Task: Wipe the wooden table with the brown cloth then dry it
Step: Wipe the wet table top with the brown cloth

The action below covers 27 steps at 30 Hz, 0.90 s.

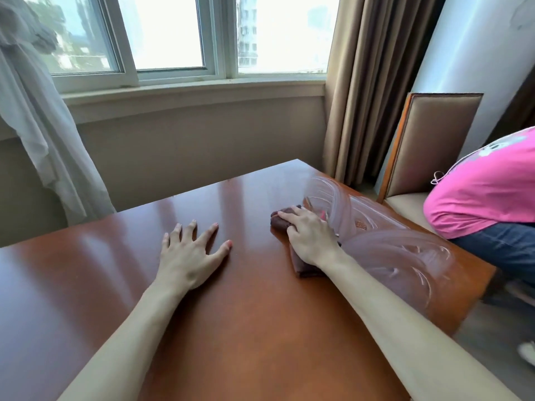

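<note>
2 bare forearms reach up from the bottom edge across the wooden table. At center left, the left hand lies flat on the wood, fingers spread, holding nothing. At center right, the right hand presses down on the brown cloth, fingers laid over it. Cloudy wet streaks curve along the table's right edge. At right, a padded chair holds a pink bag. A window and curtains fill the top.
</note>
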Each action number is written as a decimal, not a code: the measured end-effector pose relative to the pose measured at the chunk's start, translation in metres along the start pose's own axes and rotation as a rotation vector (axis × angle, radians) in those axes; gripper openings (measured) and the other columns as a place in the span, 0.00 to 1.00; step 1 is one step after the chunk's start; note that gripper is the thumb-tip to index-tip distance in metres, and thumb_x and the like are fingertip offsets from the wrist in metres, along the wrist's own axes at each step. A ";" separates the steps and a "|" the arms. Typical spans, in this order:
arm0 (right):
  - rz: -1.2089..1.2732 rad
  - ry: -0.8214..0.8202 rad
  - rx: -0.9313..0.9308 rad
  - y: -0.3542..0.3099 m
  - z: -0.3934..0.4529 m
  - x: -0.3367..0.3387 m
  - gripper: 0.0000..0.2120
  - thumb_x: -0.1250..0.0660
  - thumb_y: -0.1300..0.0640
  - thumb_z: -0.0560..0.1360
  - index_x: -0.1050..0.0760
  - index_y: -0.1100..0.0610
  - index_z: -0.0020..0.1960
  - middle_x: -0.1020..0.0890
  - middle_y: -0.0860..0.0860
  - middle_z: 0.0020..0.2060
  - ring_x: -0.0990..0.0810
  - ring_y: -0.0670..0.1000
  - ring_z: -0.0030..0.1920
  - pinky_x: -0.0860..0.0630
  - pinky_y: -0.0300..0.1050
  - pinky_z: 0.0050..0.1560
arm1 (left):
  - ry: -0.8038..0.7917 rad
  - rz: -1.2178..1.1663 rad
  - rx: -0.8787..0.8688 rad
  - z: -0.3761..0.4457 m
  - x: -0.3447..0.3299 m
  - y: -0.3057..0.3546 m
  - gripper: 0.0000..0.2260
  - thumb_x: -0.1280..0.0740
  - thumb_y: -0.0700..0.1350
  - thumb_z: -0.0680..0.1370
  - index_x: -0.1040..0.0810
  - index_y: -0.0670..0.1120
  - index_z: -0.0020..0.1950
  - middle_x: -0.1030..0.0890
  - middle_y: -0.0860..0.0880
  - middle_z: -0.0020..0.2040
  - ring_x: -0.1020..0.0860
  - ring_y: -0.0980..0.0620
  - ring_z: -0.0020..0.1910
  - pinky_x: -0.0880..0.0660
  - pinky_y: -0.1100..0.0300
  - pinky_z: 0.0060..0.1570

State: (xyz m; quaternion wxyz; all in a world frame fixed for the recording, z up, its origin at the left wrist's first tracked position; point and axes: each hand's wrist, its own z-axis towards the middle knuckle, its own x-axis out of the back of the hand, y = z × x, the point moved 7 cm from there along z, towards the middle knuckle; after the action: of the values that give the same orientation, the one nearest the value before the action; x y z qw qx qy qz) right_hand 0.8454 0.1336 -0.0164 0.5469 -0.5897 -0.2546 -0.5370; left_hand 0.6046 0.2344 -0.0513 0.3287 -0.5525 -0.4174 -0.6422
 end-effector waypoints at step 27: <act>0.019 0.075 -0.165 0.060 0.215 -0.009 0.22 0.45 0.55 0.79 0.21 0.41 0.67 0.22 0.50 0.68 0.25 0.59 0.66 0.27 0.54 0.66 | 0.094 0.009 0.009 0.003 -0.006 -0.006 0.37 0.64 0.78 0.69 0.50 0.71 0.78 0.48 0.55 0.82 0.54 0.50 0.81 0.57 0.49 0.79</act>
State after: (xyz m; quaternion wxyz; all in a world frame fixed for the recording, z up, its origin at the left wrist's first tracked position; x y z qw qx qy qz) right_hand 0.9719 0.3170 -0.0095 0.5109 -0.6144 -0.1831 -0.5727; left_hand 0.6017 0.2396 -0.0580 0.3533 -0.5220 -0.4018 -0.6643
